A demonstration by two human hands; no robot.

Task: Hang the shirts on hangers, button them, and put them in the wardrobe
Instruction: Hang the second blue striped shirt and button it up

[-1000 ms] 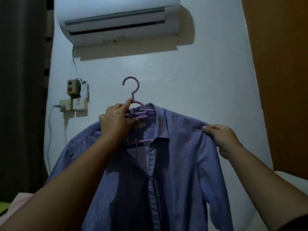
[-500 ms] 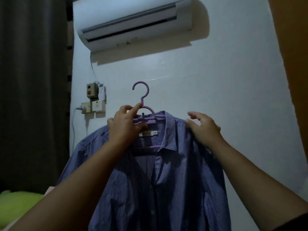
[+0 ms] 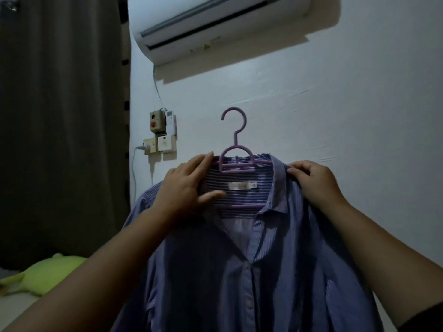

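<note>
A blue striped shirt (image 3: 282, 264) hangs on a purple plastic hanger (image 3: 236, 149), held up in front of a white wall. My left hand (image 3: 185, 186) grips the left side of the collar and the hanger's left arm, thumb inside the neck opening. My right hand (image 3: 316, 185) pinches the fabric at the right shoulder, just beside the collar. The collar stands open and a white label shows inside the neck. The shirt front hangs closed below the collar; its hem is out of frame.
An air conditioner (image 3: 215, 22) is mounted high on the wall. A switch box and socket with a plugged charger (image 3: 160, 133) sit left of the hanger. A dark curtain (image 3: 62, 116) fills the left side. A green plush toy (image 3: 50, 269) lies at the lower left.
My right hand came from the sleeve end to the shoulder by the collar and now pinches it. The view shifted left, and the shirt sits more squarely on the hanger.
</note>
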